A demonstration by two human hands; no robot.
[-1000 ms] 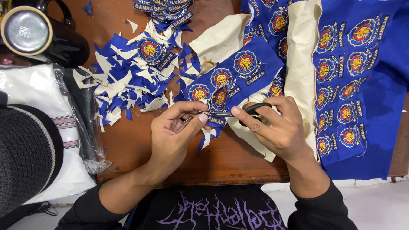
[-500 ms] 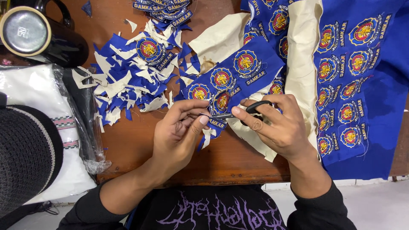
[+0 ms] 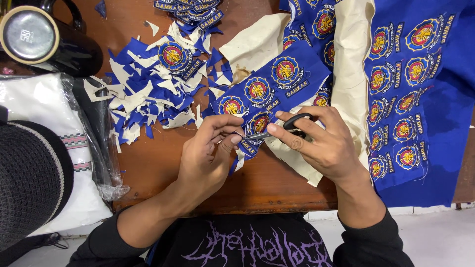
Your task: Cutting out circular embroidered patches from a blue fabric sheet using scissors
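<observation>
The left hand (image 3: 210,155) is curled almost closed, and its thumb and fingers pinch the lower edge of a blue strip of embroidered badges (image 3: 267,91) just at the place where the blades meet the cloth. The right hand (image 3: 321,146) is closed around a small pair of scissors (image 3: 279,129); the fingers pass through the black loop handles and the short metal blades point toward 9 o'clock, to the left hand. I cannot tell how wide the blades are parted, because the fingers cover a part of them. The strip is woven blue fabric with round red and yellow emblems and a cream backing, and it runs from between the two hands up toward 1 o'clock. The hands are close together and nearly touch each other, low in the middle of the brown wooden tabletop (image 3: 163,163). At 10 o'clock from the left hand lies a loose heap of fabric scraps (image 3: 143,94), small blue and cream pieces with sharp angles, and one cut round badge lies on top of it. At 12 o'clock, at the far edge, there is a small stack of cut badges (image 3: 190,11). At 3 o'clock from the right hand a large blue cloth sheet (image 3: 420,89) with rows of the same emblems hangs over the tabletop edge. At far 10 o'clock stands a black mug with a metal lid (image 3: 44,39).
</observation>
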